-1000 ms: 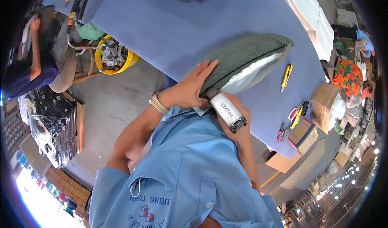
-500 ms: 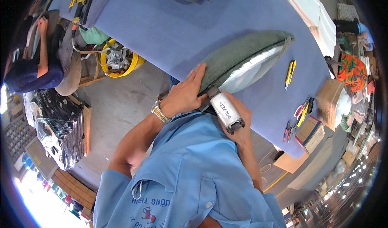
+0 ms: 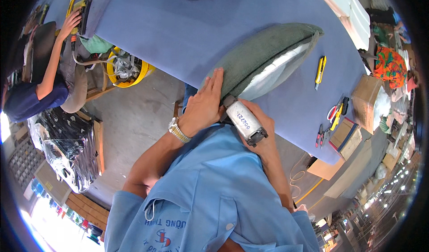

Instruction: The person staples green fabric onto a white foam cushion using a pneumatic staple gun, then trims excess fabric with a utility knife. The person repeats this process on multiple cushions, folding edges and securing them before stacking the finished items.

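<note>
Left hand (image 3: 204,105), watch (image 3: 179,131) at the wrist, laid flat with fingers spread on the near corner of a green cushion (image 3: 263,55); not closed around anything, only pressing down. Just beside it, almost touching, right hand (image 3: 261,133) wrapped tight around a silver power tool (image 3: 243,120), nose of the tool set against the same near end of the cushion, right where the grey-white filling shows along the open edge. Both hands therefore close together at one corner, left on top of the fabric, right at the seam.

Cushion resting on the blue worktop (image 3: 187,29), long axis running away from the body, up and to the right, far end well apart from either hand. Open edge facing right, so nearer to the tool-holding hand than to the flat one.

Further right on the worktop: a yellow utility knife (image 3: 320,70), then scissors (image 3: 334,111) and pliers (image 3: 320,135) near the edge, all well apart from the cushion. Cardboard box (image 3: 367,93) beyond.
</note>
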Demonstrator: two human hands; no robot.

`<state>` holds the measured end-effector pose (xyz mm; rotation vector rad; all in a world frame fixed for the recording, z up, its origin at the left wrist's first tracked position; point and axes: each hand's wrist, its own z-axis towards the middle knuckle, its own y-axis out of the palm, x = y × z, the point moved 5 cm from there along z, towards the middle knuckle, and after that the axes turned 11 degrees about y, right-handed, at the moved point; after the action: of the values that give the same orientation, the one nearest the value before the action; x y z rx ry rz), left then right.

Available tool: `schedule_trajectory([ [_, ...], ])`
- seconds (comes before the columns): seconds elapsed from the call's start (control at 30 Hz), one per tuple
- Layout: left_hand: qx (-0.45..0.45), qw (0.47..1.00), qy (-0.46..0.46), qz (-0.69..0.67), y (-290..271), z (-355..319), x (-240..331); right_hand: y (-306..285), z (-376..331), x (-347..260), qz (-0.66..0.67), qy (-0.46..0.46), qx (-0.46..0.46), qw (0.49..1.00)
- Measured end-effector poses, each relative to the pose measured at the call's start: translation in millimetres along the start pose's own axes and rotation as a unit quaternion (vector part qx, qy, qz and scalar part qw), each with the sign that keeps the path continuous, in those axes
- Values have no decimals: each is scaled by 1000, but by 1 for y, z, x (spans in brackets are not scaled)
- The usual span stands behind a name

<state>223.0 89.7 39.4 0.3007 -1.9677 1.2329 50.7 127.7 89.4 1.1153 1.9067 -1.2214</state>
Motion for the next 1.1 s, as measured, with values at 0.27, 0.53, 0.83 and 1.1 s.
schedule_trajectory([
  [0.27,-7,1000,-8,-26,-6,-2,-10,4,-7,3,-3,-64,10,998],
  [0.53,-36,999,-26,-25,-2,0,-9,6,-10,9,3,-65,-3,998],
  [0.83,-14,1000,-4,-13,-2,-2,2,3,-7,7,-6,-35,-20,999],
  [1.1,22,998,40,-45,-9,0,-5,11,4,7,17,-4,-37,999],
])
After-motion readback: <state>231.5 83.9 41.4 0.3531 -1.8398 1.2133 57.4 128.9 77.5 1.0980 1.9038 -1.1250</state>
